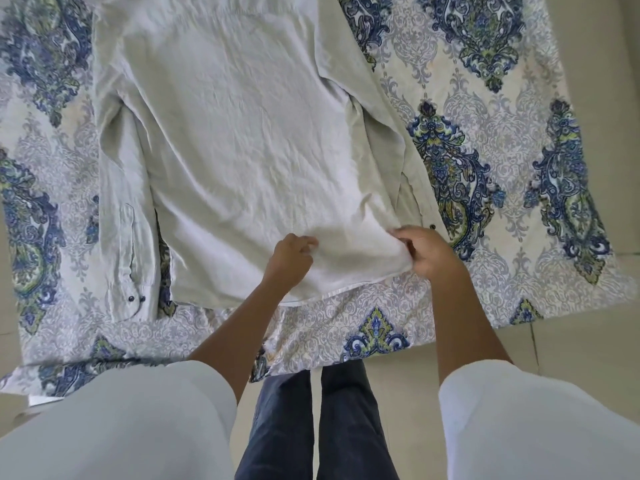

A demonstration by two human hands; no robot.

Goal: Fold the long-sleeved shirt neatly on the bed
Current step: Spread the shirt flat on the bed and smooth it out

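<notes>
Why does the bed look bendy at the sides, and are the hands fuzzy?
Head view: the wide lens bends the edges of the bedspread; head view: soft, even light, no glare on the shirt; head view: the left hand and right hand, pinching the shirt's hem, look a little fuzzy.

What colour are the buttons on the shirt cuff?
Dark buttons, near black: two on the cuff of the pale shirt, clearest in head view.

Pale floor tiles (571, 358) show at the lower right, their grout lines faint. Dark blue trousers (311, 427) stand on them, between two loose white sleeves (121, 427) at the bottom edge.
</notes>
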